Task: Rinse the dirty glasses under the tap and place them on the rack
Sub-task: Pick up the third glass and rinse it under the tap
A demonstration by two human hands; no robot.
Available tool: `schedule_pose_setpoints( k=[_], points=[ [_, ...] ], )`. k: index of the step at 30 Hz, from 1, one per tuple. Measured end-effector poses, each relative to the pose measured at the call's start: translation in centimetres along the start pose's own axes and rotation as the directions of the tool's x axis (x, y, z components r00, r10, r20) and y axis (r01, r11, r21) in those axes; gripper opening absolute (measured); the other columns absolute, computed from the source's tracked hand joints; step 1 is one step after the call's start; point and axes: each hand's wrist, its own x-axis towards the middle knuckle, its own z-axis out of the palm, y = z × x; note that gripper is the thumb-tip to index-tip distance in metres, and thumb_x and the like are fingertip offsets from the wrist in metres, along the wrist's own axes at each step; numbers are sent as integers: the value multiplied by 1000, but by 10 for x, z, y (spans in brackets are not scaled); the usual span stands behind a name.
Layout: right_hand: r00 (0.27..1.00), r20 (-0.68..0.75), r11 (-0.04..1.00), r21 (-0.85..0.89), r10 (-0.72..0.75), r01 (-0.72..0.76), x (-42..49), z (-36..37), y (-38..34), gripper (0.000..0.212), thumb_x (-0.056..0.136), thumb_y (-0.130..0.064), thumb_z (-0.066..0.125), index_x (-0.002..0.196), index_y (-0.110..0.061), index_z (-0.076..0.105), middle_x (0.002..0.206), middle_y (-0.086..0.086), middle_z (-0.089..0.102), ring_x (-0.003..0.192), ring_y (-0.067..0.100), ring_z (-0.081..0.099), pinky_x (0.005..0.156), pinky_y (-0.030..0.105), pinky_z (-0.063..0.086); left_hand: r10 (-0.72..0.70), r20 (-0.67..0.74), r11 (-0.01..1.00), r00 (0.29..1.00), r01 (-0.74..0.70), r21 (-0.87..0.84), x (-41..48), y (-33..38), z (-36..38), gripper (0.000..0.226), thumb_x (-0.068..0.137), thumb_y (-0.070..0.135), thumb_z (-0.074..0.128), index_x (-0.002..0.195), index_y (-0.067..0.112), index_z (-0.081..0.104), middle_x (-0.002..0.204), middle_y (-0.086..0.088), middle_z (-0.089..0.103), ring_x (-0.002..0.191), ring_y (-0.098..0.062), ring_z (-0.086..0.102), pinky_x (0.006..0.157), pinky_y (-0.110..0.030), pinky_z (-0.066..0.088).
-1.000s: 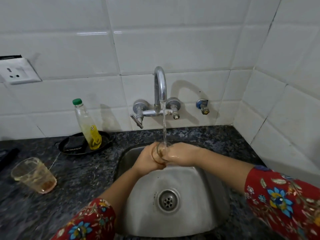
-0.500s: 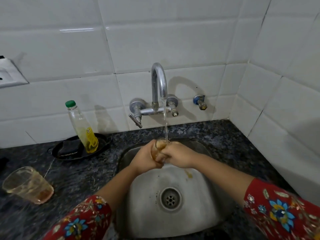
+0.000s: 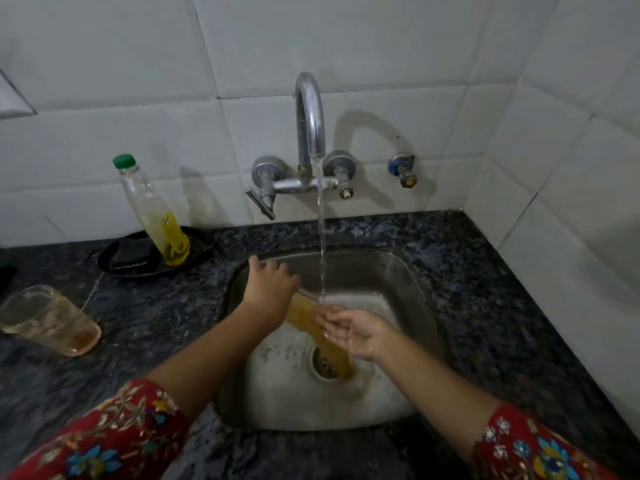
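Brown rinse water (image 3: 332, 351) spills toward the drain from the glass (image 3: 301, 304), which the left hand (image 3: 268, 292) grips tipped over the sink (image 3: 412, 282) at mid-frame, hiding most of it. The right hand (image 3: 358, 332) lies slack, palm up, under the tap (image 3: 310, 116) stream. Held wet in one hand, the glass could slip and strike the steel basin, and the other dirty glass (image 3: 48, 320) at the left edge could be knocked by a sleeve.

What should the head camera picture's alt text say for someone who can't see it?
A left hand tips a glass, pouring brown water into a steel sink under a running tap. The right hand is open beside it; another dirty glass stands on the counter.
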Motion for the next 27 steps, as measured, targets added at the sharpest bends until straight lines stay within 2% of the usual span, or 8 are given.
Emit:
schedule_pose_setpoints(
  k=[4, 8, 12, 14, 16, 18, 22, 27],
  points=[
    [998, -28, 998, -28, -60, 59, -1, 1, 8, 38, 95, 11, 32, 124, 3, 55, 131, 19, 57, 121, 29, 55, 84, 31, 50, -6, 60, 998, 998, 10, -70, -6, -6, 2, 48, 89, 20, 57, 135, 26, 44, 137, -6, 47, 133, -27, 39, 112, -52, 21],
    [917, 104, 811, -437, -384, 389, -7, 16, 10, 33, 90, 15, 41, 107, 2, 65, 123, 19, 62, 98, 17, 63, 73, 13, 50, 32, 115, 791, 993, 45, -610, 3, -14, 21, 66, 70, 17, 77, 131, 22, 52, 131, -3, 56, 121, -22, 53, 100, -36, 43],
    [756, 582, -72, -804, -301, 591, -6, 16, -15, 57, 83, 14, 46, 136, -8, 49, 128, 11, 59, 111, 19, 58, 85, 21, 49, 113, 22, 254, 993, -8, -967, 15, -14, 39, 65, 51, -2, 78, 112, 12, 62, 107, -2, 66, 105, -15, 65, 82, -23, 52],
    [717, 687, -635, -607, -118, 478, -3, 14, -46, 50, 84, 6, 49, 128, -16, 55, 123, 9, 61, 107, 24, 58, 83, 30, 46, 117, -26, 170, 993, -46, -984, 20, -9, 36, 60, 52, -12, 76, 106, 11, 60, 98, 8, 62, 91, 8, 63, 75, -8, 46],
    [703, 710, -901, -278, 41, 333, 4, 12, -67, 35, 85, 1, 51, 112, -17, 64, 122, 5, 62, 117, 25, 55, 102, 43, 38, 121, -82, 123, 989, -97, -988, 27, -1, 33, 64, 54, -9, 76, 113, 10, 60, 105, 5, 63, 99, 5, 62, 84, -12, 47],
    [761, 645, -909, -352, -64, 222, 9, 19, -71, 24, 87, -3, 52, 102, -14, 68, 114, 5, 65, 111, 25, 57, 99, 43, 42, 18, -131, 75, 991, -132, -988, 30, 10, 30, 66, 54, 0, 77, 117, 12, 61, 113, 1, 64, 111, -14, 61, 89, -19, 49],
    [862, 467, -520, -795, -197, 312, 17, 35, -55, 26, 79, 0, 49, 60, -17, 47, 82, 6, 54, 84, 27, 55, 67, 36, 38, -304, -229, 172, 925, -183, -968, 24, 29, 19, 54, 63, 13, 79, 112, 24, 60, 106, 10, 62, 100, -6, 59, 82, -19, 47],
    [712, 698, -869, -399, -81, 293, -4, 26, -73, 19, 90, -6, 51, 100, -8, 67, 104, 12, 67, 96, 31, 63, 80, 41, 52, 32, -268, 111, 963, -270, -956, 26, 1, 31, 73, 60, 14, 86, 125, 24, 55, 121, 10, 60, 115, -8, 58, 100, -24, 46]
  ],
)
